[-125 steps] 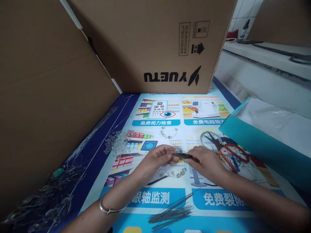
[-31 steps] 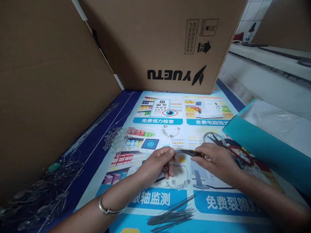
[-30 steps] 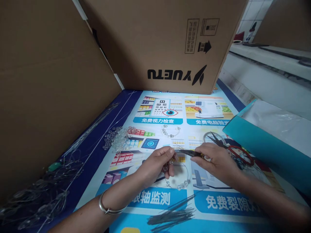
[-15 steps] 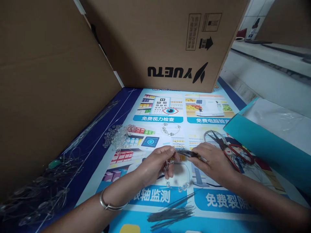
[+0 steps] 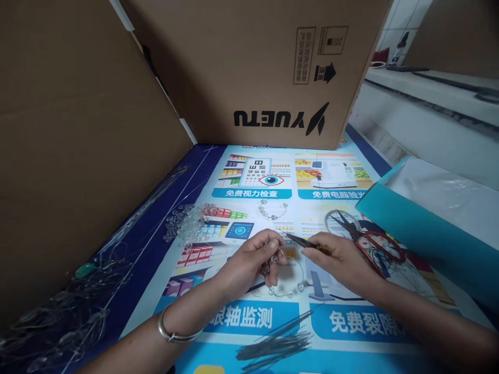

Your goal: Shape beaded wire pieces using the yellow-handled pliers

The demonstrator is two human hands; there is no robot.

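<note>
My left hand pinches a thin wire loop strung with clear beads, which hangs below the fingers. In my right hand are needle-nose pliers with dark jaws, pointing left toward the wire by my left fingertips. Whether the jaw tips touch the wire, I cannot tell. Behind the hands lies a second beaded wire loop. A pile of clear beads, some pinkish, sits to the left. Nearer me is a bundle of short dark wires.
Red-handled scissors lie right of my right hand, over a coil of wire. A teal box stands at the right. Cardboard walls enclose the back and left. Finished-looking beaded strands lie along the left edge.
The pliers' jaws have drawn slightly up and away from my left fingertips, with the wire end now showing between. The beaded loop has swung up slightly.
</note>
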